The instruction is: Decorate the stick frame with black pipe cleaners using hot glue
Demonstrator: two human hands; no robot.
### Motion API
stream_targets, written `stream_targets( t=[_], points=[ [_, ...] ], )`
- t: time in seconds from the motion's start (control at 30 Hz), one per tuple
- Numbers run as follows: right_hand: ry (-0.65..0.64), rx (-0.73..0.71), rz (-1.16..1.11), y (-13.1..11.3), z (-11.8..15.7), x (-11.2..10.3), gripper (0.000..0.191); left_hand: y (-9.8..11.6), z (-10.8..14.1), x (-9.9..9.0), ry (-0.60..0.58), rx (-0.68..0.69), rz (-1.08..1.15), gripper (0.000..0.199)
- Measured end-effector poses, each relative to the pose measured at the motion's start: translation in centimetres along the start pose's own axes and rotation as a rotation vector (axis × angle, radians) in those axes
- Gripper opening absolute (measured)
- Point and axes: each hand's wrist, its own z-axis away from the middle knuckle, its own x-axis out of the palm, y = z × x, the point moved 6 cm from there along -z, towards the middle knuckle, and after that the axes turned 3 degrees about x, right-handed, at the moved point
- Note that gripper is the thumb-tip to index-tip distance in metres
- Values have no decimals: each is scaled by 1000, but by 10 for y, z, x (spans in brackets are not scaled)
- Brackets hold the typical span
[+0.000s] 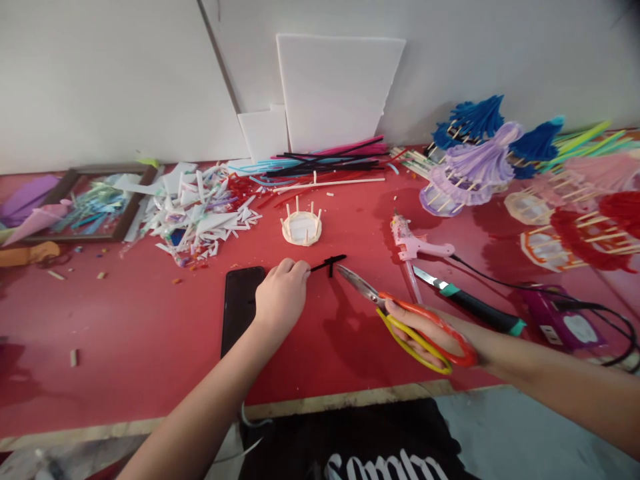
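Note:
My left hand (pixel 284 288) is closed on a thin black pipe cleaner (pixel 320 265), which sticks out to the right with a short crosspiece near its end. In my right hand (pixel 405 330) are scissors (pixel 367 288) with one red-orange and one yellow handle. Their blades look closed, and the tips lie just right of the black piece. Beyond my left hand sits a small round white base (pixel 301 229) with a cream rim and several upright sticks. A black phone (pixel 241 307) lies on the table beside my left hand, partly hidden by it.
A pink glue gun (pixel 407 243) and a green-and-black utility knife (pixel 470 303) lie to the right, near a purple box (pixel 563 320). Fuzzy carousel-like models (pixel 480 160) stand at the back right. White scraps (pixel 200 207) pile at the back left, beside pipe cleaners (pixel 325 160).

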Motion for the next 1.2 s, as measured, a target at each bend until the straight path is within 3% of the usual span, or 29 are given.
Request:
stream_targets(
  t=[0.33,0.73,0.97,1.2],
  points=[
    [-145,-78,-262,9,-22,15,52,-2,1,1,3,-1,-9,26],
    [-70,-72,-16,-5,-22,17,64,-3,1,1,12,-2,11,26],
    [6,-41,118,-8,-20,13,63,-3,0,-1,18,-5,32,24],
    [2,-36,180,-5,-18,11,63,-4,3,-4,14,5,62,24]
  ],
)
